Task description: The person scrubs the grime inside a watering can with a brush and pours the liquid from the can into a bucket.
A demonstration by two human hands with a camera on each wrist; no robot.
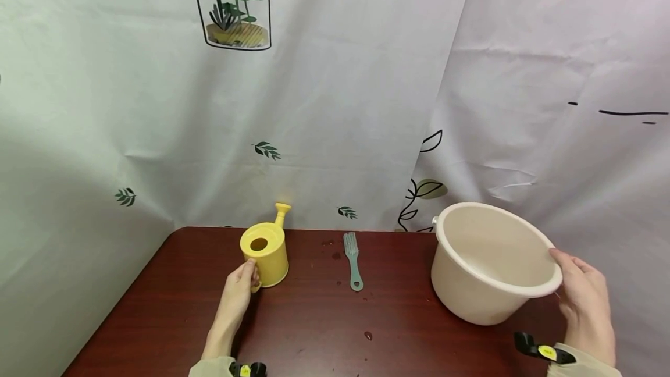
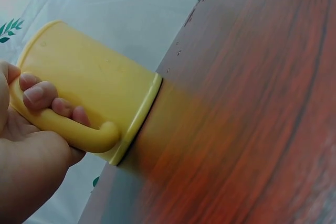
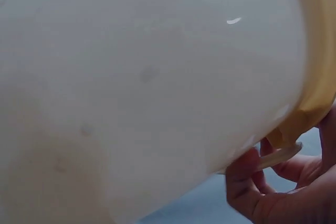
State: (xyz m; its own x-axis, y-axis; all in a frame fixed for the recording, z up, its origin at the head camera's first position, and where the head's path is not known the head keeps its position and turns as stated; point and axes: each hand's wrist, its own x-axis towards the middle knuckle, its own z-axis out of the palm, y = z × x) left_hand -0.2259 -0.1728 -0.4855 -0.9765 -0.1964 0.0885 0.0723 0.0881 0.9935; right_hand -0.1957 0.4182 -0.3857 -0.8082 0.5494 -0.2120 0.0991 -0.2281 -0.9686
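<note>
My left hand (image 1: 242, 283) grips the handle of a small yellow watering can (image 1: 273, 266) near the back left of the table. In the left wrist view, the fingers curl through the can's handle (image 2: 79, 135), and its base meets the tabletop. At the right, my right hand (image 1: 586, 292) holds the rim of a cream-coloured bucket (image 1: 466, 287), thumb over the edge. The bucket leans, its mouth facing up and to the right. Its side (image 3: 147, 98) fills most of the right wrist view, where fingers curl under the rim beside part of the bucket's handle (image 3: 281, 157).
Between the can and the bucket lies a grey-green toy fork (image 1: 353, 263), tines toward the back. Water drops (image 1: 369, 335) dot the dark red-brown table (image 1: 309, 319). A pale curtain (image 1: 335, 103) with leaf prints hangs right behind the table's back edge.
</note>
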